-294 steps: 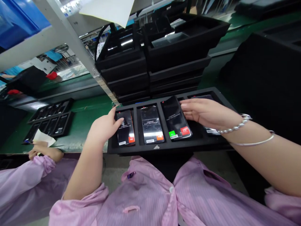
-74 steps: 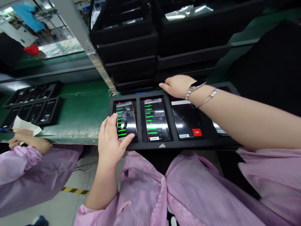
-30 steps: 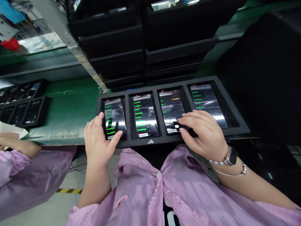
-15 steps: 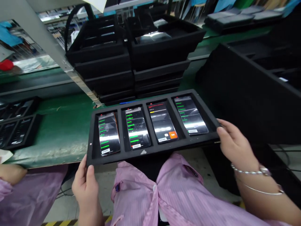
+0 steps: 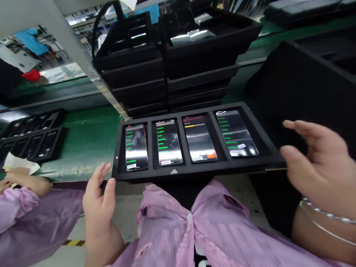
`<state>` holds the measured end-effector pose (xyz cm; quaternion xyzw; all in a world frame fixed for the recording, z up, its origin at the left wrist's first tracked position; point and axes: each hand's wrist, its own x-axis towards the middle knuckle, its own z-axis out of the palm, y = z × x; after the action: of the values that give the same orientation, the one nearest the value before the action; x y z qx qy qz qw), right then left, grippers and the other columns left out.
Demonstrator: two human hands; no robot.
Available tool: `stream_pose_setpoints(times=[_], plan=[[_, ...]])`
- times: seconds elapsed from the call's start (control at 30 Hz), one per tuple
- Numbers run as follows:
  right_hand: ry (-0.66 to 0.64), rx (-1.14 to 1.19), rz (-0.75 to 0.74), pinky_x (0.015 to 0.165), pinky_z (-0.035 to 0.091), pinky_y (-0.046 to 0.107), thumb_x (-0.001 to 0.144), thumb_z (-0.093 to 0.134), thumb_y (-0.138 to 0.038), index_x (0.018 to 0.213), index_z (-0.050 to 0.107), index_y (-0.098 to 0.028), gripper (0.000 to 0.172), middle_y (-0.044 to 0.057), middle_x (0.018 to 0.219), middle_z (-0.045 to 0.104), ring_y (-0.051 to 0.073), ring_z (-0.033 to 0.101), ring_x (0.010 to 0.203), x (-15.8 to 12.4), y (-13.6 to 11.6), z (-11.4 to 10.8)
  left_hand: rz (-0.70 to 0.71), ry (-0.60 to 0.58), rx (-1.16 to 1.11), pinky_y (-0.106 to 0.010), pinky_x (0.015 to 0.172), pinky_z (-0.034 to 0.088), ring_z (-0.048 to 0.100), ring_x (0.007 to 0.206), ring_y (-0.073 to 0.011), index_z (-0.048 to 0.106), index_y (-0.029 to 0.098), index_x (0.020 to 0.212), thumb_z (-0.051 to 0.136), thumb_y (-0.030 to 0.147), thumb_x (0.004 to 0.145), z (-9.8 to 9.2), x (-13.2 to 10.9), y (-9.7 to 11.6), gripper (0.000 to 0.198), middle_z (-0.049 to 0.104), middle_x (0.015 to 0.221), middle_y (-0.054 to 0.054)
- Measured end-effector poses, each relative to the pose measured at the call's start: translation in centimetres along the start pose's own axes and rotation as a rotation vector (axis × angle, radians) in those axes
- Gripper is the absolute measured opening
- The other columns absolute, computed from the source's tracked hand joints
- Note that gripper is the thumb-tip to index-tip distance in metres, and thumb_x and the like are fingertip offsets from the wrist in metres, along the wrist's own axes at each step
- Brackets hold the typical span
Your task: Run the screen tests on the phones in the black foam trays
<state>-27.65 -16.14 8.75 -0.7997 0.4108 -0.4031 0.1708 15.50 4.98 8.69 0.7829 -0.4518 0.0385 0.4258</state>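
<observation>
A black foam tray point(image 5: 178, 171) lies at the front edge of the green bench, with several smartphones in its compartments. The leftmost phone point(image 5: 136, 148), the second phone point(image 5: 168, 142) and the rightmost phone point(image 5: 236, 133) show lines of green text. On the third phone point(image 5: 199, 139) there is red text, a yellow bar and an orange button. My left hand point(image 5: 98, 196) is just off the tray's left end, fingers apart and holding nothing. Off the right end, my right hand point(image 5: 319, 163) is also open, thumb and fingers spread.
Behind the tray stand stacked black trays point(image 5: 136, 78), the top ones holding devices. A large black box point(image 5: 303, 85) is at the right. Two phone trays point(image 5: 52, 141) rest on the green bench point(image 5: 86, 137) at left, near a co-worker's arm point(image 5: 33, 183). A metal post point(image 5: 83, 55) rises between.
Both hands have let go of the tray's ends and moved outward, the right one farther. The tray now rests at the bench edge. The co-worker's arm shows more at left.
</observation>
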Motion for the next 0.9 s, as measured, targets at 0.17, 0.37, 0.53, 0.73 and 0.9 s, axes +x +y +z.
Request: stream_pose_setpoints(times=[0.17,0.37,0.53,0.73,0.9], plan=[[-0.352,0.102,-0.375,0.121,0.028,0.07,0.106,0.053,-0.028,0.153,0.039,-0.022,0.05,0.012,0.142,0.056,0.038,0.046,0.139,0.3,-4.5,4.9,0.185,-0.083,0.125,-0.05,0.122,0.035,0.047,0.144,-0.0317,0.048,0.026,0.152,0.067,0.041,0.093,1.1,-0.8,-0.2,0.063,0.052,0.154,-0.013],[-0.431,0.004,-0.47,0.12,0.034,0.065,0.106,0.043,-0.011,0.138,0.047,-0.009,0.032,0.016,0.129,0.063,0.032,0.048,0.138,1.0,-5.5,7.8,0.355,-0.122,0.117,-0.056,0.125,0.029,0.038,0.15,-0.0337,0.046,0.028,0.152,0.07,0.033,0.092,2.2,-0.1,1.8,0.065,0.048,0.156,-0.013],[-0.308,0.106,-0.383,0.124,0.03,0.058,0.104,0.048,-0.014,0.132,0.054,-0.015,0.028,0.011,0.125,0.066,0.028,0.053,0.134,2.2,-4.9,6.7,0.441,-0.097,0.085,-0.057,0.124,0.032,0.039,0.149,-0.0335,0.048,0.028,0.149,0.07,0.03,0.091,2.9,1.6,2.6,0.062,0.048,0.155,-0.012],[-0.274,0.042,-0.362,0.121,0.035,0.059,0.104,0.052,-0.02,0.122,0.06,-0.018,0.019,0.008,0.112,0.07,0.029,0.062,0.122,2.4,-3.9,8.0,0.463,-0.005,0.147,-0.053,0.118,0.04,0.049,0.141,-0.0337,0.059,0.021,0.138,0.071,0.027,0.09,5.3,2.8,2.2,0.05,0.059,0.144,-0.015],[-0.322,-0.069,-0.192,0.119,0.036,0.065,0.106,0.052,-0.039,0.131,0.054,-0.016,0.034,0.013,0.129,0.065,0.035,0.053,0.134,2.8,-4.2,9.1,0.473,-0.011,0.244,-0.054,0.117,0.04,0.05,0.139,-0.0369,0.062,0.017,0.134,0.073,0.031,0.088,6.0,2.7,2.3,0.049,0.061,0.14,-0.018]])
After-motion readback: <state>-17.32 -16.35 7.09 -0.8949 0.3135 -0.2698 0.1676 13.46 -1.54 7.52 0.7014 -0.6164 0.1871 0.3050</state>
